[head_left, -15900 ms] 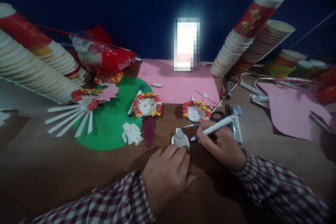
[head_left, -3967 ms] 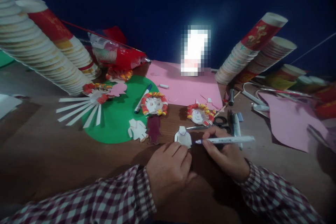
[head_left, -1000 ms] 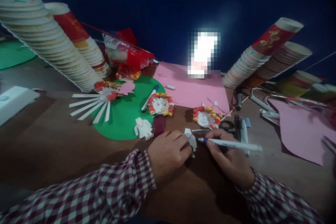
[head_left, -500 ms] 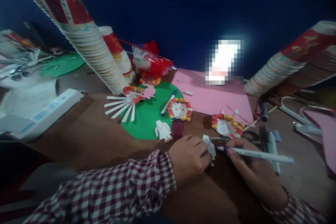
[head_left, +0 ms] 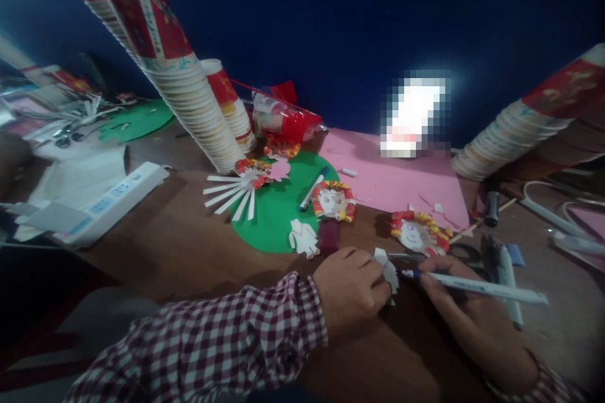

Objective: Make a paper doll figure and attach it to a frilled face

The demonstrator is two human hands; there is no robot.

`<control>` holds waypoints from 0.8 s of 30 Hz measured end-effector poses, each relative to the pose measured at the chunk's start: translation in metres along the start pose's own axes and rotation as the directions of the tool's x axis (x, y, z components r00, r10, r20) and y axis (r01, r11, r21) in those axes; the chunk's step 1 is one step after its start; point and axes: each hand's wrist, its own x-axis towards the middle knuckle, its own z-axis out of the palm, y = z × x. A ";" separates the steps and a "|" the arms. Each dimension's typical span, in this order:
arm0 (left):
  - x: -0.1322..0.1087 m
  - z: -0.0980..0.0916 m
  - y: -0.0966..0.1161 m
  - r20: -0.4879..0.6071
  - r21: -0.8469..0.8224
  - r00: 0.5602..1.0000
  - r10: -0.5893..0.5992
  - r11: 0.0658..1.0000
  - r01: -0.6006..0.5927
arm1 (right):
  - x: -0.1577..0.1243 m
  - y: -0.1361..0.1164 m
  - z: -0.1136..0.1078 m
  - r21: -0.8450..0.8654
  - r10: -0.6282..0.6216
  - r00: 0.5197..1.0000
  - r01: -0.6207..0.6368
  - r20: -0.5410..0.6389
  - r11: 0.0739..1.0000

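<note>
From where I stand, the person's left hand (head_left: 350, 289) lies palm down on the brown table (head_left: 198, 258), its fingers bent and held close together over a small white paper cutout (head_left: 390, 272) — the thumb lies low, and I can't tell from here whether the paper is pinched or only pressed flat. The cutout's neck and right side show past the knuckles. The right hand (head_left: 477, 321) has a white marker (head_left: 491, 288) clamped between thumb and fingers, its violet end aimed at the cutout's right edge; whether it touches, I can't make out.

Just beyond the two hands sits a red-and-yellow ring with a drawn face (head_left: 412, 236), and near its lower edge a pair of scissors (head_left: 466, 255), partly hidden behind the right hand. Over to the left, a maroon cutout (head_left: 329, 236) is next to a second white cutout (head_left: 302, 238), which overlaps the rim of a green sheet (head_left: 265, 230). A blue-capped marker (head_left: 313, 190) lies on that green, beside another ringed face (head_left: 333, 200). Behind, there's a pink sheet (head_left: 368, 157) — and tilted stacks of paper cups (head_left: 189, 101) on both sides
</note>
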 end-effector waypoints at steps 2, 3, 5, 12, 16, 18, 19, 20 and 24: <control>0.000 0.001 0.000 -0.011 0.003 1.000 -0.002 1.000 0.002 | 0.000 0.000 0.000 -0.007 -0.011 1.000 0.011 0.004 1.000; 0.000 0.001 0.000 -0.018 0.001 1.000 -0.003 1.000 0.003 | 0.000 0.001 0.000 -0.007 -0.017 1.000 0.017 0.003 1.000; 0.000 0.001 0.000 -0.024 -0.007 1.000 -0.007 1.000 0.007 | 0.000 0.001 0.000 -0.004 -0.027 1.000 0.027 0.004 1.000; -0.001 0.001 0.000 -0.012 -0.014 1.000 -0.006 1.000 0.006 | 0.000 0.002 0.000 -0.008 -0.034 0.999 0.034 0.009 0.999; -0.001 0.002 0.001 -0.021 -0.011 1.000 -0.008 1.000 0.008 | 0.000 0.001 0.000 -0.010 -0.034 0.999 0.034 0.006 0.999; -0.001 0.002 0.000 -0.020 -0.008 1.000 -0.004 1.000 0.004 | 0.000 0.001 0.000 -0.007 -0.038 0.999 0.038 -0.004 0.999; -0.001 0.002 0.000 -0.017 -0.007 1.000 -0.003 1.000 0.003 | 0.000 0.001 0.000 -0.007 -0.040 0.999 0.040 -0.005 0.999; -0.001 0.002 0.000 -0.014 -0.008 1.000 -0.002 1.000 0.002 | 0.000 0.001 0.000 -0.006 -0.042 0.999 0.042 -0.005 0.999; -0.001 0.001 0.000 -0.006 -0.006 1.000 -0.001 1.000 0.001 | -0.001 0.004 0.001 -0.006 -0.035 0.999 0.035 0.005 0.999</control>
